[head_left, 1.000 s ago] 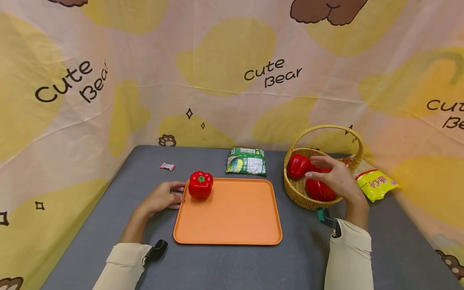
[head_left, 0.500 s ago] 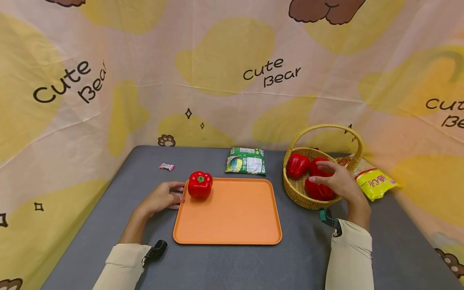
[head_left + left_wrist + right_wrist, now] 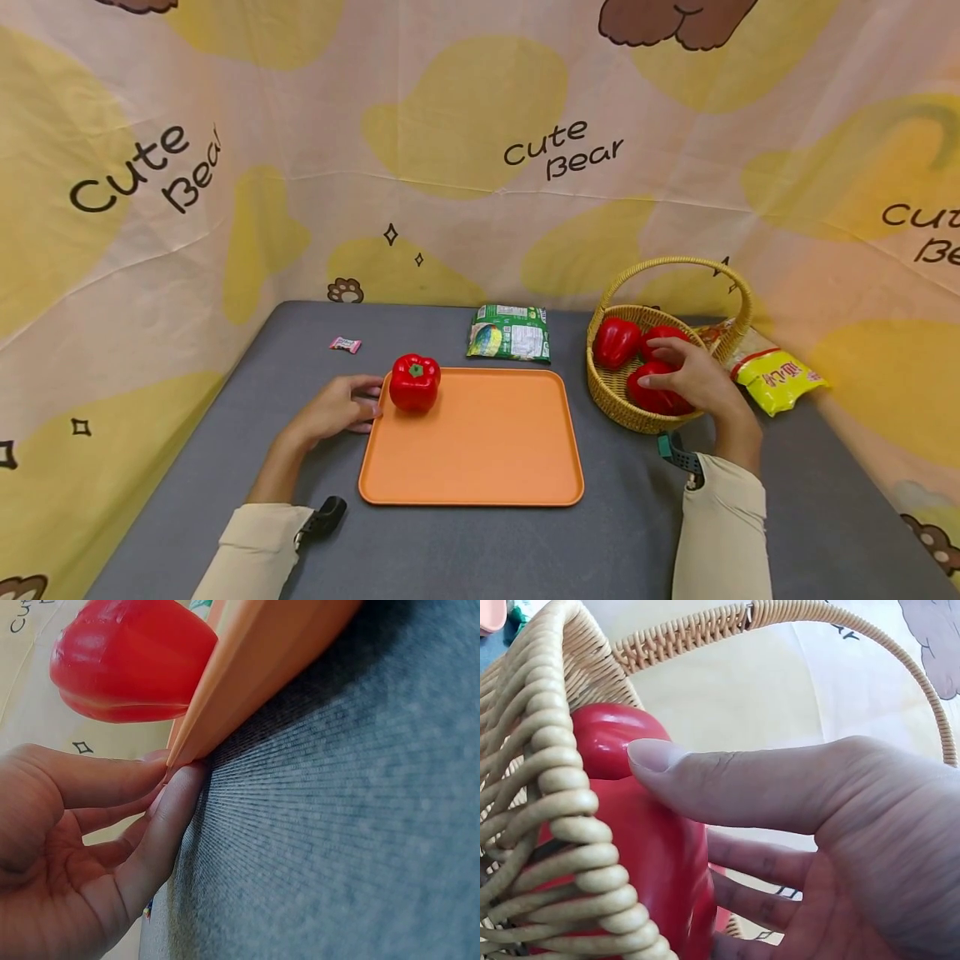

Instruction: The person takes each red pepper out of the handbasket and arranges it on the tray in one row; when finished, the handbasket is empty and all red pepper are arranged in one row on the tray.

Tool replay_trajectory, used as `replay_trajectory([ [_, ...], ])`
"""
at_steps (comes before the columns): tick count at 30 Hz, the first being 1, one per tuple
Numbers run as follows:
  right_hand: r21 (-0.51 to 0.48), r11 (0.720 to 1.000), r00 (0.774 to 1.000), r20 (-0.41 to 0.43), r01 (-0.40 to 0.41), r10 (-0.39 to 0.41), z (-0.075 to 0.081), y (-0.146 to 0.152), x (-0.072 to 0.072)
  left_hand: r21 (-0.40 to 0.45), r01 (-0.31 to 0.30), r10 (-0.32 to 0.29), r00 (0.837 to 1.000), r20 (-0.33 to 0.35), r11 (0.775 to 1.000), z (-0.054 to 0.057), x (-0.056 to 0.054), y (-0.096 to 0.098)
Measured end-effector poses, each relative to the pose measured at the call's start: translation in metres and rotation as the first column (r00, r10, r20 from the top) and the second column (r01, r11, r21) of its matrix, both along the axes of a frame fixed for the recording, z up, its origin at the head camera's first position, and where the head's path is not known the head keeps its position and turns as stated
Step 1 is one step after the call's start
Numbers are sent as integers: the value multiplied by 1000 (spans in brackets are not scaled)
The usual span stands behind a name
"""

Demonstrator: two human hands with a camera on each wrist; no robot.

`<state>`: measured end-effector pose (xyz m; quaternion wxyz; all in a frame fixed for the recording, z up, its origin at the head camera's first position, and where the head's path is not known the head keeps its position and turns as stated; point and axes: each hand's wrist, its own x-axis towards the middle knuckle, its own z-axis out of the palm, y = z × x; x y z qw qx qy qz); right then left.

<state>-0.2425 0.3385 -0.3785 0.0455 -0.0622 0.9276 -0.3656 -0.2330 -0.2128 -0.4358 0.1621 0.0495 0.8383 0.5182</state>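
An orange tray lies in the middle of the grey table, a red bell pepper standing at its back left corner. My left hand pinches the tray's left rim, fingertips meeting at the edge in the left wrist view. On the right, a wicker basket holds several more red bell peppers. My right hand reaches into it and grips the front pepper, thumb across one side and fingers along the other. The fingertips are hidden behind that pepper. Another pepper sits just beyond the thumb.
Behind the tray lies a green snack packet. A small pink wrapped candy is at the back left. Beside the basket rests a yellow packet. The basket's tall handle arches over its opening; a printed curtain encloses the table.
My right hand has lowered into the basket, its thumb and fingers coming down around the front pepper. The left hand, tray and tray's pepper have stayed put.
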Motion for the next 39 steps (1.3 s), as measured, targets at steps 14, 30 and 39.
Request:
replay_trajectory([
  [14, 90, 996, 1000, 30, -4, 1, 0, 0, 2, -13, -5, 5, 1000, -5, 1000, 0, 0, 1],
  [30, -18, 998, 998, -22, 60, -60, 23, -12, 12, -13, -6, 6, 1000, -9, 1000, 0, -1, 0],
  [39, -103, 995, 1000, -19, -5, 3, 33, -23, 16, -12, -1, 0, 1000, -5, 1000, -1, -1, -1],
])
